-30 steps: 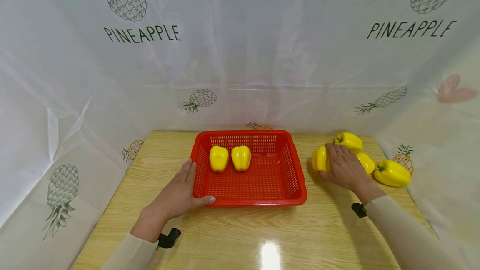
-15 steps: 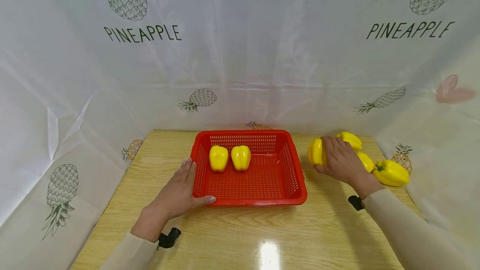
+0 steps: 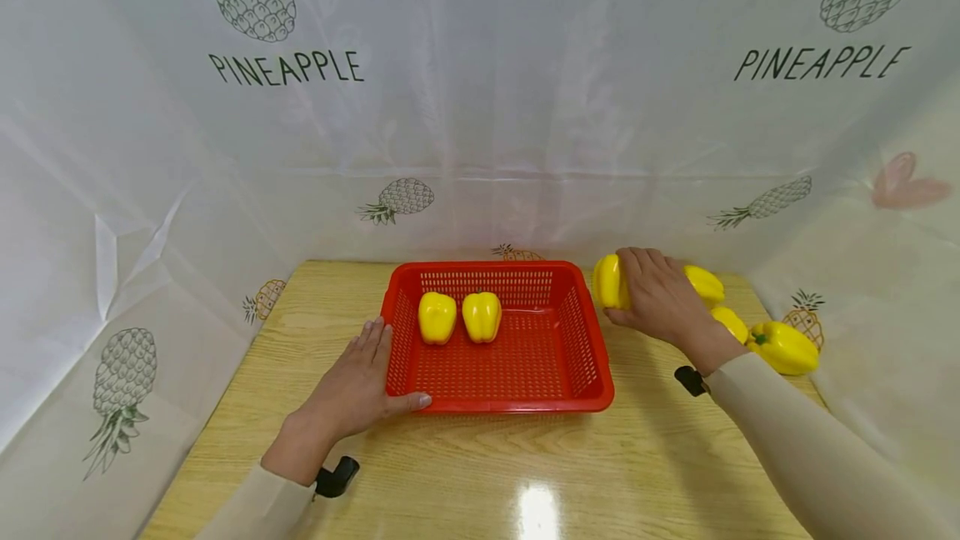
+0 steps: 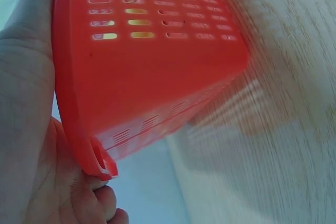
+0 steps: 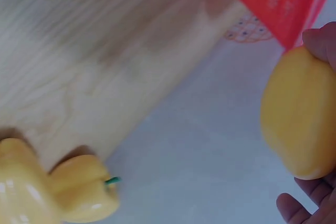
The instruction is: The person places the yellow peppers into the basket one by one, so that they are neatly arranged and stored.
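My left hand [image 3: 354,386] rests on the near left corner of a red plastic basket [image 3: 513,405]. Its fingers lie fairly straight along the left rim and the thumb touches the front rim. Inside the basket, a yellow bell pepper [image 3: 437,317] sits beside another yellow bell pepper [image 3: 482,317]. My right hand [image 3: 660,298] grips a third yellow bell pepper [image 3: 609,282], raised just off the basket's right side. The right wrist view shows this held pepper [image 5: 299,114] between thumb and fingers. Part of it is hidden by the hand.
Right of the basket lie more yellow bell peppers: one at the back [image 3: 705,283], one partly behind the right wrist [image 3: 729,323], and one near the right edge [image 3: 783,348]. A wooden table [image 3: 450,473] bears everything. White pineapple-print sheeting [image 3: 517,123] surrounds it.
My right hand has lifted its pepper from among the others and moved it left and upward, towards the basket's right rim. The left hand and basket have stayed put.
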`<state>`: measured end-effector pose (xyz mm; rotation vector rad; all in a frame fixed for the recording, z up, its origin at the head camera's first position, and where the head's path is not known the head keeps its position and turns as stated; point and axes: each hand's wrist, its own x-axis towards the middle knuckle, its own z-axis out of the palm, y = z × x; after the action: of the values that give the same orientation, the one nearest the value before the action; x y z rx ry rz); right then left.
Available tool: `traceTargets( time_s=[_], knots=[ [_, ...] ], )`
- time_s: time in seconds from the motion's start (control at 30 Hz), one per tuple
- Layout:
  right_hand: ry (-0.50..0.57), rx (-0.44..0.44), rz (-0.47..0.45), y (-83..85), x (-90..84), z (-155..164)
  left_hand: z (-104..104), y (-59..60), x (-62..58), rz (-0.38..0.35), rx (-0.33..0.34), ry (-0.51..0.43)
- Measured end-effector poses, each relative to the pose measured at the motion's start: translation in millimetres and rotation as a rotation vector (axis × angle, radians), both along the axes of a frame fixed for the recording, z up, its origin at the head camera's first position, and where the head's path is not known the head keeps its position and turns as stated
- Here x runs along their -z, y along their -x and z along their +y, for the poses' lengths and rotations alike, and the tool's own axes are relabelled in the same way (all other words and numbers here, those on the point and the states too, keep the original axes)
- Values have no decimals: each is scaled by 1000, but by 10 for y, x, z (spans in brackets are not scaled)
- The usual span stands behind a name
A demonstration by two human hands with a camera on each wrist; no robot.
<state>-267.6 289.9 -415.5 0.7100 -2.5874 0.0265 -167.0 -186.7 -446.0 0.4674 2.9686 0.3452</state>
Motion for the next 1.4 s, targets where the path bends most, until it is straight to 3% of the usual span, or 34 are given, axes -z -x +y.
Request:
traceTargets(
  time_s=[0.33,0.63,0.87,1.4],
  knots=[
    [-66,-42,-62,78,-130,-478,6,-17,-29,22,14,0],
    [-174,-79,-114,97,78,-803,13,-5,-6,15,8,-10],
    [-199,-85,-147,152,247,-898,5,-10,1,25,3,-21],
    [-283,-93,-223,249,410,-1064,-22,-7,41,18,11,-47]
  ],
)
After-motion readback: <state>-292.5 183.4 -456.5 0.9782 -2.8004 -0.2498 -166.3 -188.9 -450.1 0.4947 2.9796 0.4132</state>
